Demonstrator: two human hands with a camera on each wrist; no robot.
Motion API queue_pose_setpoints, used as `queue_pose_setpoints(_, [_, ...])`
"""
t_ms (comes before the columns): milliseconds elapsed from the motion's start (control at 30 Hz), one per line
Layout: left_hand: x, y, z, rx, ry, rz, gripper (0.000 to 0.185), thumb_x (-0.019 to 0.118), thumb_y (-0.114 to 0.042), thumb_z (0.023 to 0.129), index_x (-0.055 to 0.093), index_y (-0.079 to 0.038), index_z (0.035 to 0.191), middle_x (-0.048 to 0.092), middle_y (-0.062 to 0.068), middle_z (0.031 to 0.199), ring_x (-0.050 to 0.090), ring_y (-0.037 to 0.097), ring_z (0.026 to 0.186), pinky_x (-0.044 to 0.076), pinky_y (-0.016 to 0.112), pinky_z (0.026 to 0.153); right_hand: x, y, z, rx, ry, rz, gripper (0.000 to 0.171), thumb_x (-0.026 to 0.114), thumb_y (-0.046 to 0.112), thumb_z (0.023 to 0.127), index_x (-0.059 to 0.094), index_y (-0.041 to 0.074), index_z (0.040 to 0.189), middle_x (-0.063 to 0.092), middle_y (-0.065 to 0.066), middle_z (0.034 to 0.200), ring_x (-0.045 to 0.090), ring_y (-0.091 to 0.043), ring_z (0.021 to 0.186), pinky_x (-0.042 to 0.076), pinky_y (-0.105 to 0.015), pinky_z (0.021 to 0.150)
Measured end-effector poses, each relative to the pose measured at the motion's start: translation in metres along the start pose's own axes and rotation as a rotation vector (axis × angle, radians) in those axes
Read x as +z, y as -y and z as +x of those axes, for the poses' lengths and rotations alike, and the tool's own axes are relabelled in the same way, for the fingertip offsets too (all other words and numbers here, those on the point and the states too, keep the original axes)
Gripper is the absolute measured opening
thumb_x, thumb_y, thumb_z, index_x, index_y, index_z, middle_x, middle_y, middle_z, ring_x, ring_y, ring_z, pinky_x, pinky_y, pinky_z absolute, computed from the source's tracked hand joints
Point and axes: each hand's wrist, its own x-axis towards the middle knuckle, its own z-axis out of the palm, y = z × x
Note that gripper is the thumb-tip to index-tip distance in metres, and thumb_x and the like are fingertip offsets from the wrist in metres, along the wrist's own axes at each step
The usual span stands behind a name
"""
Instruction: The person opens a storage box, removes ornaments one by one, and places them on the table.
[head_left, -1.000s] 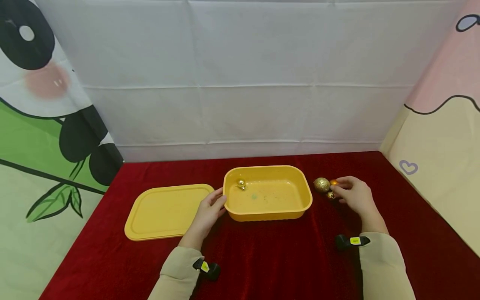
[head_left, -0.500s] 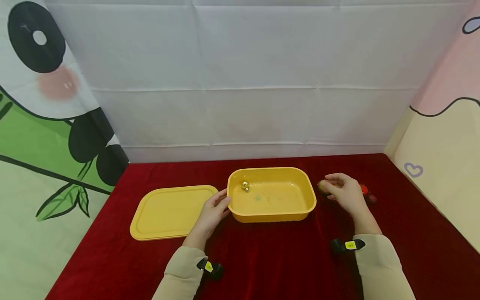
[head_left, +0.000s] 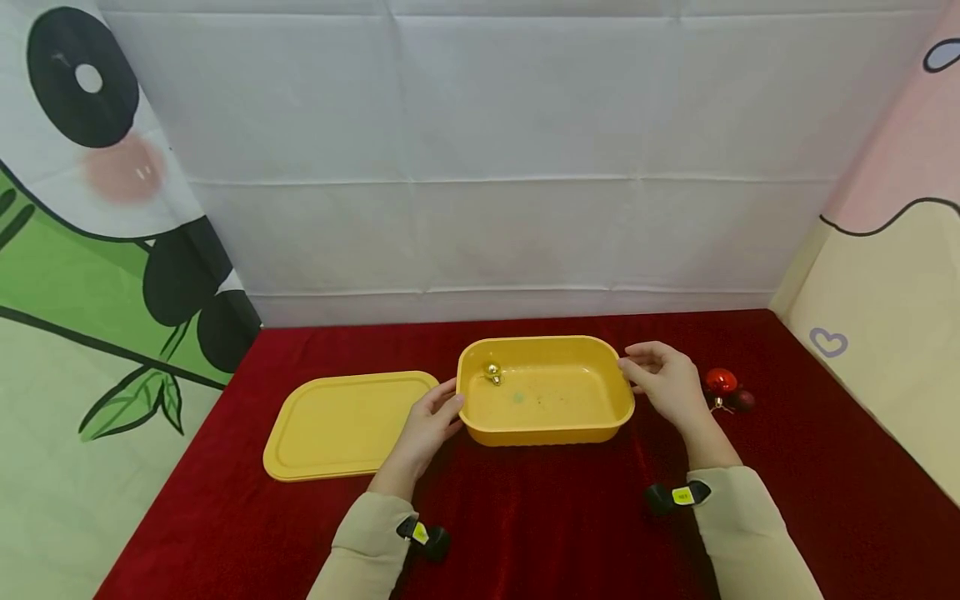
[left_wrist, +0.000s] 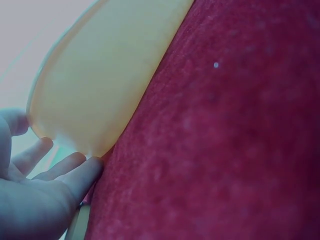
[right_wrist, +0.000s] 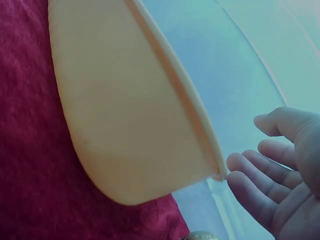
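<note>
We steady the yellow tub (head_left: 545,392) mid-table with our left hand (head_left: 423,421), fingers relaxed. Our right hand (head_left: 663,385) hovers open at its rim. One gold ball (head_left: 492,372) is in; the red balls (head_left: 722,384) wait outside.

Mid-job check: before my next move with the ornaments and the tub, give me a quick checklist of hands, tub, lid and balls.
1. Yellow tub uncovered, lid flat on the red cloth to its left: ok.
2. Left hand steadying the tub, fingers against its left wall: ok.
3. Right hand free: ok; the right wrist view shows loose fingers by the rim, nothing in its grip.
4. Small gold ornament inside the tub, back left corner: ok.
5. Red ornaments in the tub: not ok; they lie on the cloth right of the right hand.
6. Gold glitter ball: cannot tell; only a sliver shows at the frame edge.
</note>
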Motion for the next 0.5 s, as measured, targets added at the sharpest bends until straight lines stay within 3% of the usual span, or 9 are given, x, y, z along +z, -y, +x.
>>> queue_pose_setpoints(133, [0.000, 0.000, 0.001, 0.000, -0.003, -0.003, 0.048, 0.048, -0.022, 0.100, 0.037, -0.009, 0.145, 0.041, 0.021, 0.144, 0.046, 0.036, 0.129, 0.041, 0.049, 0.105, 0.004, 0.006, 0.001, -0.027, 0.006, 0.011, 0.036, 0.065, 0.024, 0.090, 0.062, -0.002, 0.114, 0.067, -0.021, 0.102, 0.066, -0.017, 0.080, 0.058, -0.024, 0.064])
queue_pose_setpoints(267, [0.000, 0.000, 0.001, -0.001, -0.005, -0.003, 0.048, 0.048, -0.022, 0.100, 0.037, -0.008, 0.145, 0.042, 0.021, 0.143, 0.046, 0.036, 0.128, 0.041, 0.049, 0.105, 0.012, 0.011, 0.002, -0.052, 0.048, 0.035, 0.034, 0.066, 0.022, 0.089, 0.062, -0.003, 0.112, 0.067, -0.021, 0.101, 0.065, -0.011, 0.078, 0.058, -0.023, 0.063])
queue_pose_setpoints(500, [0.000, 0.001, 0.000, 0.008, 0.011, 0.006, 0.050, 0.048, -0.023, 0.100, 0.036, -0.008, 0.146, 0.041, 0.022, 0.144, 0.045, 0.037, 0.129, 0.040, 0.050, 0.105, 0.027, 0.016, 0.002, -0.088, 0.134, 0.033, 0.035, 0.068, 0.025, 0.088, 0.062, -0.002, 0.110, 0.067, -0.020, 0.101, 0.066, -0.029, 0.085, 0.058, -0.026, 0.065])
